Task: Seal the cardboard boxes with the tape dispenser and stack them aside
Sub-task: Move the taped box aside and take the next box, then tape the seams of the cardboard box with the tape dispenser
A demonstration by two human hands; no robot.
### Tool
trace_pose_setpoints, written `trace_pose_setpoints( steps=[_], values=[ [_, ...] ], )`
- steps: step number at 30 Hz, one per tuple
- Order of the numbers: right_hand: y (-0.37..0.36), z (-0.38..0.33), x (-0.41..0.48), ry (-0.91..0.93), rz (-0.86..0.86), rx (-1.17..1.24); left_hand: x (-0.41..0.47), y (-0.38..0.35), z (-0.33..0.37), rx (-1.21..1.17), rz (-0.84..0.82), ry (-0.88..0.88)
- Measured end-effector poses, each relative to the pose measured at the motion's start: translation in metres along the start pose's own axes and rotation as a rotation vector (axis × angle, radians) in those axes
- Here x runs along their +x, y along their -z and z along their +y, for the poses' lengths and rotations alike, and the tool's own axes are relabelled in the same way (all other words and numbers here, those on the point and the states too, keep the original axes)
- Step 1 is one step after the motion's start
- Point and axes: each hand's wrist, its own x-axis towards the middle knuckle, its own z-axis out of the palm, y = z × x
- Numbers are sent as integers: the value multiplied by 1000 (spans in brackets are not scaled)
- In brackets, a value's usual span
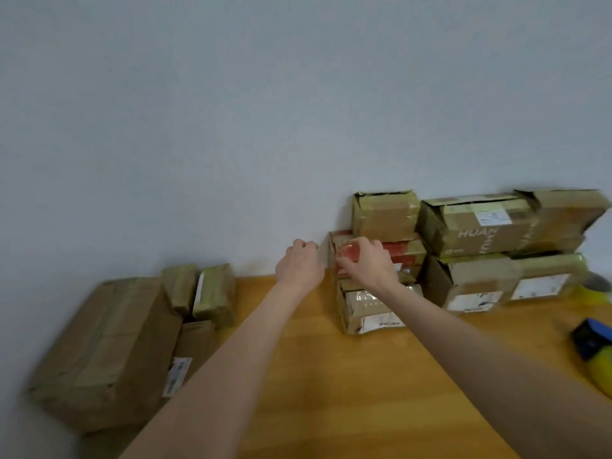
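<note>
Reaching out over the wooden table (331,376) toward the far stack against the pale wall (231,111), both bare forearms stretched forward.

Grasping the red box (409,251) with the right hand (369,265), fingers and thumb curled round its near left corner. Left hand (299,263) just beside it, at the left end of that same box, fingers curled inward. Impossible to tell whether gripping the box or only touching it, fingertips hidden behind the knuckles.

Red box lying in the middle of a three-high pile: beneath a small taped box (384,215), on top of a labelled box (371,309) wrapped in shiny tape.

Just right of the pile and touching it, two more cartons stacked: a HUAN box (480,228) above, tilted a little, and a wide box (480,283) with white labels below.

Over at the left edge of the table, well apart from the hands, a large brown box (106,342) lying flat, with a pair of narrow taped boxes (213,293) standing just behind it near the wall.

Tape dispenser (592,336), blue with a yellow roll, lying at the near right edge of the table, well apart from both hands and untouched. Farther back on the right, a yellow round thing (596,288) just beside the wide box, too blurred to name.
</note>
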Motion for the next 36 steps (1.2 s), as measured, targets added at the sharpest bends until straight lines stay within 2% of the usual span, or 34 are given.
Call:
trace_pose_setpoints(
  steps=[5,11,16,19,24,26,31,36],
  values=[
    [33,81,31,7,-18,16,24,-48,84,-67,27,32],
    [55,178,55,-50,-100,79,31,-111,143,-171,-35,220],
    [35,211,63,-45,-271,140,20,-144,130,-234,10,447],
    [19,218,61,-111,-413,286,13,-159,106,-301,53,598],
    [-1,237,50,-150,-527,525,9,-183,83,-477,-10,693],
    [-3,244,43,-123,-546,506,1,-190,85,-506,-33,687],
    [15,268,30,-151,-468,441,-27,-193,99,-378,-44,764],
    [53,315,11,-138,-496,275,-75,-215,142,-410,-138,714]
  ],
)
